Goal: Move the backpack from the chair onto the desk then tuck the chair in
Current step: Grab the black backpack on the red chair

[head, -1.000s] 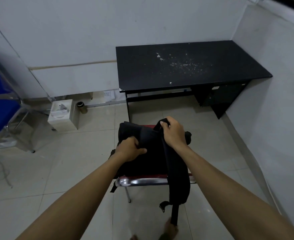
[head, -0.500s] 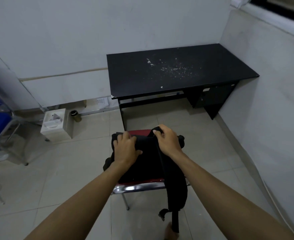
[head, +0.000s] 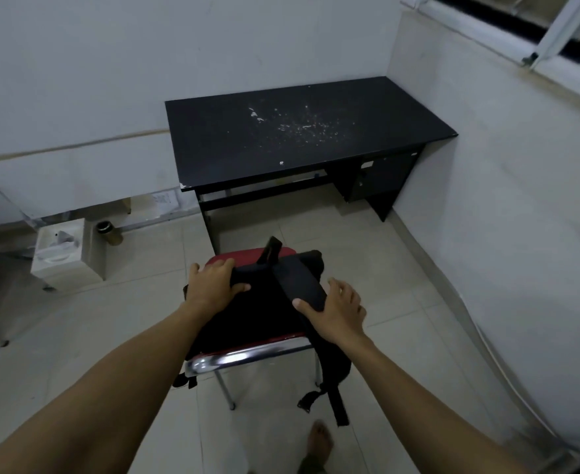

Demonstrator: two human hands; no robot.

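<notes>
A black backpack (head: 258, 313) lies flat on the red seat of a chrome-framed chair (head: 247, 355) right in front of me. One shoulder strap (head: 333, 371) hangs off the chair's right side toward the floor, and the top handle (head: 271, 249) sticks up free. My left hand (head: 213, 285) is curled over the backpack's top left corner. My right hand (head: 336, 309) rests at the backpack's right side with fingers spread and the thumb on the strap. The black desk (head: 299, 131), dusty with white flecks, stands beyond the chair in the room's corner.
A white box (head: 66, 251) and a small brass-coloured can (head: 109, 230) sit on the tiled floor at the left wall. The right wall runs close beside chair and desk. My bare foot (head: 319, 443) shows below the chair.
My right hand let go of the top handle and slid down to the backpack's right side. The backpack now lies flatter on the seat. The view has moved closer and tilted up.
</notes>
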